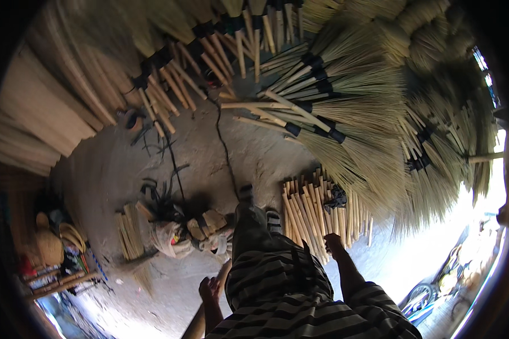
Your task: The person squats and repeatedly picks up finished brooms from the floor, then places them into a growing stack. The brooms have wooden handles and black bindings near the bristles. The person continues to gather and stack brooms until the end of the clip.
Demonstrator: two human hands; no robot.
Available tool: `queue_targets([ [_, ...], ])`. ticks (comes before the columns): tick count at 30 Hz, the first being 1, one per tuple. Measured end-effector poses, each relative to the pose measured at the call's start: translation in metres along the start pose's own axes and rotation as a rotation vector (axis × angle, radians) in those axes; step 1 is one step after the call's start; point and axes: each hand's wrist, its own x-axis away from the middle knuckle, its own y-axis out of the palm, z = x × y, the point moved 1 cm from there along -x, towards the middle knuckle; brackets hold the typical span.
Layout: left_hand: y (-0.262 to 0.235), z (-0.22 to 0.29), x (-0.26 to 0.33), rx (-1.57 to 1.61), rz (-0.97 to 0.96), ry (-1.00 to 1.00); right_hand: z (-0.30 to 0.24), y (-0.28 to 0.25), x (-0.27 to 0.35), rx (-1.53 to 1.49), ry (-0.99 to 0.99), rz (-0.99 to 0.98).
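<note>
My left hand hangs low beside my striped shirt, its fingers loosely bent and a little apart, with nothing visible in them. A long tan shape passes behind it; I cannot tell what it is. On my other side, my right hand is held dark against the floor with curled fingers, and nothing shows in it. It is nearest to a pile of wooden sticks on the floor, with a crumpled black thing on top. Whether the hand touches the sticks cannot be told.
Grass brooms with pale handles and black bindings fan out ahead and right. Tall tan stalks stand far left. Black strips, a pale sack and a stick bundle lie left of my feet. A dark cord crosses the floor.
</note>
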Motion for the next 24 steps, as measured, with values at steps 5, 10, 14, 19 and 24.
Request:
queue_targets([
  [5, 0.144, 0.097, -0.017, -0.903, -0.457, 0.754, -0.061, 0.053, -0.011, -0.203, -0.217, -0.049],
  [10, 0.211, 0.244, -0.031, -1.306, -0.717, 1.470, -0.098, 0.099, 0.009, -0.283, -0.153, -0.064],
  [14, 0.265, 0.349, -0.039, -1.304, -0.490, 1.144, -0.138, 0.135, 0.008, -0.242, -0.144, 0.001],
  [19, 0.342, 0.404, -0.011, -0.357, -0.270, 0.257, -0.195, 0.155, 0.003, -0.287, -0.103, -0.044],
  [24, 0.369, 0.382, 0.005, -1.670, -0.481, 1.208, -0.270, 0.142, -0.048, -0.337, -0.098, 0.035],
])
